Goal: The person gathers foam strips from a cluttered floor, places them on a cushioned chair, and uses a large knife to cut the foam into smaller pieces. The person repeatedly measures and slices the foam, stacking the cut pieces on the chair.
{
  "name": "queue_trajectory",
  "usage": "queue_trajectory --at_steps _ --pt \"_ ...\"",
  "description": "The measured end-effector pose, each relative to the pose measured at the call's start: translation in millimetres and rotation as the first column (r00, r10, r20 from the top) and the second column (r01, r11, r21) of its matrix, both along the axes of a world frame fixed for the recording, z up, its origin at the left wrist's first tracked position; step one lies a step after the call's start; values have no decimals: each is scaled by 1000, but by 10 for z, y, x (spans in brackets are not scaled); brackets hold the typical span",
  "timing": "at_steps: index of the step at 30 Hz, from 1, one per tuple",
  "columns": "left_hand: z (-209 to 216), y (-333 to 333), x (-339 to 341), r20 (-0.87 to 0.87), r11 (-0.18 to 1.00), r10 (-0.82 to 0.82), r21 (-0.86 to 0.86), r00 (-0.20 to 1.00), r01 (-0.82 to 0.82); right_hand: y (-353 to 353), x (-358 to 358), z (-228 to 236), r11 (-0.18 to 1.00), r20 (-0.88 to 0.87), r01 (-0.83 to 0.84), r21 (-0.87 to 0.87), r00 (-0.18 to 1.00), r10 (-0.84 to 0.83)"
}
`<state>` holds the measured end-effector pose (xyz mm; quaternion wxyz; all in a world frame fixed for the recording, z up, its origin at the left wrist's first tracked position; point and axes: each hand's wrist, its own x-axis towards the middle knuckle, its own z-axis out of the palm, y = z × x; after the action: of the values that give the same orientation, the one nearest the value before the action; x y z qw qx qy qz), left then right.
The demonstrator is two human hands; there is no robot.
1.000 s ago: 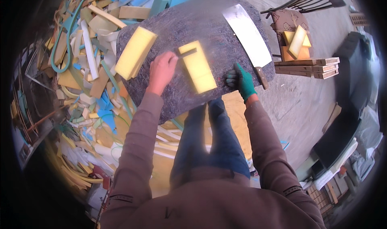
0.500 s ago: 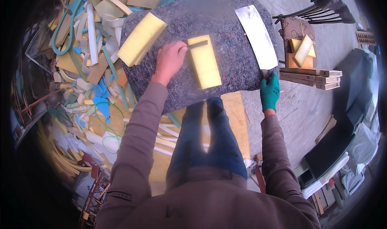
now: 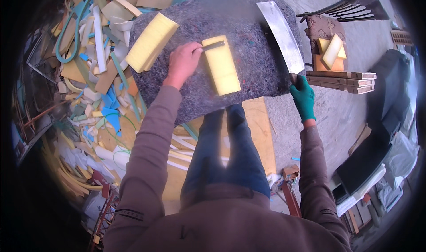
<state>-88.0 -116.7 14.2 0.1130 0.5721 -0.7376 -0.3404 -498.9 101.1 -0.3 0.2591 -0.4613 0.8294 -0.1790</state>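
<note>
My bare left hand [image 3: 183, 62] pinches the near end of a dark, flat, narrow strip [image 3: 214, 45]. That strip lies across the upper part of a yellow foam block [image 3: 222, 72]. A thicker yellow foam piece [image 3: 152, 42], seemingly layered, rests to the left of this hand. In a green glove, my right hand [image 3: 303, 99] is closed round the handle of a large knife with a long, broad blade [image 3: 283, 39]. The blade points away from me above the right side of the felt-covered work surface [image 3: 255, 77]. The handle is mostly hidden in the glove.
Foam offcuts [image 3: 104, 52] in several colours are heaped at the left. To the right, a patterned chair seat [image 3: 320, 26] bears foam pieces [image 3: 332, 52], with stacked wooden slats [image 3: 341, 82] in front. Dark padded furniture [image 3: 370, 150] stands at the far right.
My right hand has shifted slightly to the right, and the knife has turned, so its blade looks narrower and less bright. My left hand keeps hold of the strip.
</note>
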Motion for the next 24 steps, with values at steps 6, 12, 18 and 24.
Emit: queue_trajectory --at_steps 6,12,18,24 --pt "13 -11 -4 11 999 4 37 1000 -4 -81 203 326 952 484 299 -72 845 -229" --pt "1 -5 -10 -17 1000 14 24 1000 -13 -383 298 675 929 529 356 100 772 -353" --pt "94 168 47 -118 998 54 44 992 -49 -333 485 680 941 485 314 128 808 -335" --pt "267 937 135 -58 999 -39 36 998 41 447 1359 895 937 753 296 188 569 -330"
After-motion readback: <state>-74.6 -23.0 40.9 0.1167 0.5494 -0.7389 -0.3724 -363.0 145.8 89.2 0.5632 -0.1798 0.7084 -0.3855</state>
